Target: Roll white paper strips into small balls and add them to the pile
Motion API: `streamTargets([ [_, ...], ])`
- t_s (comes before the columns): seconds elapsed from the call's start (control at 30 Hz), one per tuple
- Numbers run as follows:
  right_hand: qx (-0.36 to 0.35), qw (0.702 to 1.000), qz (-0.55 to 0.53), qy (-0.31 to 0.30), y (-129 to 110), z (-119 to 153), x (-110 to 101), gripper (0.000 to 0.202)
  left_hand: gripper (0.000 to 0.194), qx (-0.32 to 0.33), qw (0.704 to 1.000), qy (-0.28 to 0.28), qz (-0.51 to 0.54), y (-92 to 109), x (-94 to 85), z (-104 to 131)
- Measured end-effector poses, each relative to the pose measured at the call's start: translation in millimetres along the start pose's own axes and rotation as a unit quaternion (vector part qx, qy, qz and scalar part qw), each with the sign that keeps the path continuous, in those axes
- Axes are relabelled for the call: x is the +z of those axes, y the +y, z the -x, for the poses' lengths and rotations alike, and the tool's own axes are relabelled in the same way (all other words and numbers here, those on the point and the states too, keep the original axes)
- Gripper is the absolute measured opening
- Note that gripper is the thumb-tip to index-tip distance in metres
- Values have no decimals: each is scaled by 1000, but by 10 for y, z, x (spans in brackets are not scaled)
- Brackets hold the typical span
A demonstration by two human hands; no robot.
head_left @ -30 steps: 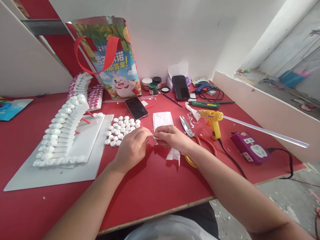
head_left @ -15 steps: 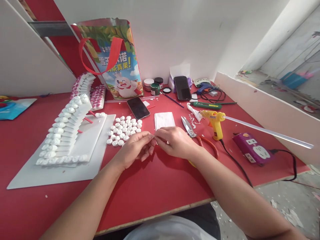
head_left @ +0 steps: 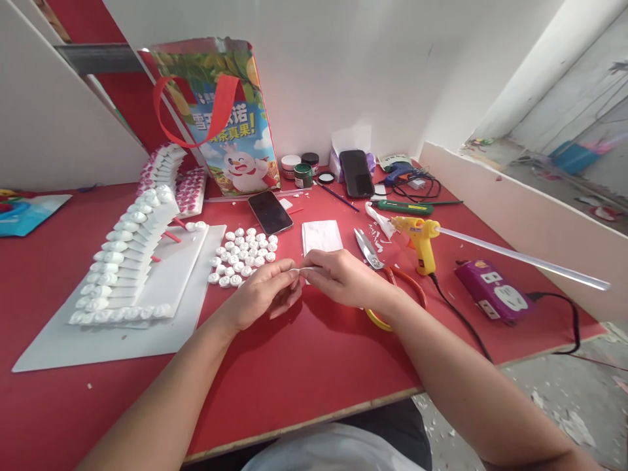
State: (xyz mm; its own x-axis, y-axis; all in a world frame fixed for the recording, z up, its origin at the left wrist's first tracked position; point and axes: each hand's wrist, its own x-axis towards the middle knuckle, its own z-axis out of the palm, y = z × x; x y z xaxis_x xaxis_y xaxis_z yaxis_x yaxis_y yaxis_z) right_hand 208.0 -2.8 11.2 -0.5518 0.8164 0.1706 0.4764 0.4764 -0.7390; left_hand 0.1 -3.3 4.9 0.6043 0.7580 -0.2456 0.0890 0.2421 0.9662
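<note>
Above the red table (head_left: 314,366), my left hand (head_left: 262,294) and my right hand (head_left: 343,278) meet fingertip to fingertip. Pinched between them is a thin white strip (head_left: 305,269), looking like paper; my fingers cover most of it. Just beyond my right hand lies a stack of white paper squares (head_left: 322,235). A cluster of small white rolled rosettes (head_left: 243,255) sits beyond and to the left of my left hand. Beside my right forearm are scissors (head_left: 367,248) with orange and yellow handles, partly covered by the arm.
At left, a curved white piece edged with rosettes (head_left: 132,255) stands on a white board (head_left: 161,343). A phone (head_left: 271,212), paint jars (head_left: 303,175) and a printed bag (head_left: 235,131) are farther back. Rightward are a yellow glue gun (head_left: 422,245) and a purple power strip (head_left: 493,291).
More of the white strip shows between my fingertips now. My hands have barely shifted, and the view has moved slightly.
</note>
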Motion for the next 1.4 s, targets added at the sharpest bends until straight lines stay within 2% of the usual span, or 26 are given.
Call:
streamTargets([
  [0.23, -37, 999, 36, 2, -2, -1, -7, 21, 30, -18, 1000, -24, -9, -8, -5, 11],
  [0.33, -25, 999, 23, -9, -22, 5, -13, 19, 30, -7, 998, -37, -43, -9, -8, 29],
  [0.43, -5, 1000, 6, -27, -47, 9, -17, 18, 30, -2, 994, -23, -108, -12, 14, 40],
  [0.53, 20, 1000, -20, -9, -56, -2, 7, 18, 30, 36, 978, 31, -202, -23, 60, 30],
  [0.67, 80, 993, -87, 23, -46, -32, 72, 13, 25, 117, 921, 142, -344, -35, 126, 0],
  [0.73, 90, 991, -93, 27, -41, -41, 100, 13, 23, 143, 902, 177, -366, -29, 145, -8],
  [0.77, 83, 992, -84, 34, -38, -42, 110, 13, 24, 143, 905, 185, -354, -23, 147, -10],
  [0.83, 46, 996, -44, 58, -32, -39, 122, 13, 26, 107, 941, 172, -270, -5, 132, -10],
  [0.9, -11, 997, 8, 82, -21, -31, 125, 15, 30, 32, 987, 111, -112, 15, 96, -16],
  [0.93, -37, 995, 30, 92, -14, -27, 123, 16, 35, -11, 997, 73, -25, 25, 75, -22],
  [1.0, -74, 990, 59, 102, 2, -22, 115, 20, 44, -82, 990, 14, 115, 39, 39, -41],
  [1.1, -87, 988, 77, 98, 21, -18, 102, 23, 36, -122, 964, 1, 234, 49, 20, -66],
  [1.23, -97, 985, 113, 89, 32, -17, 87, 24, 29, -121, 944, 1, 307, 45, 19, -74],
  [1.4, -151, 973, 153, 82, 52, -23, 73, 22, 37, -165, 923, -67, 340, 30, -50, -77],
])
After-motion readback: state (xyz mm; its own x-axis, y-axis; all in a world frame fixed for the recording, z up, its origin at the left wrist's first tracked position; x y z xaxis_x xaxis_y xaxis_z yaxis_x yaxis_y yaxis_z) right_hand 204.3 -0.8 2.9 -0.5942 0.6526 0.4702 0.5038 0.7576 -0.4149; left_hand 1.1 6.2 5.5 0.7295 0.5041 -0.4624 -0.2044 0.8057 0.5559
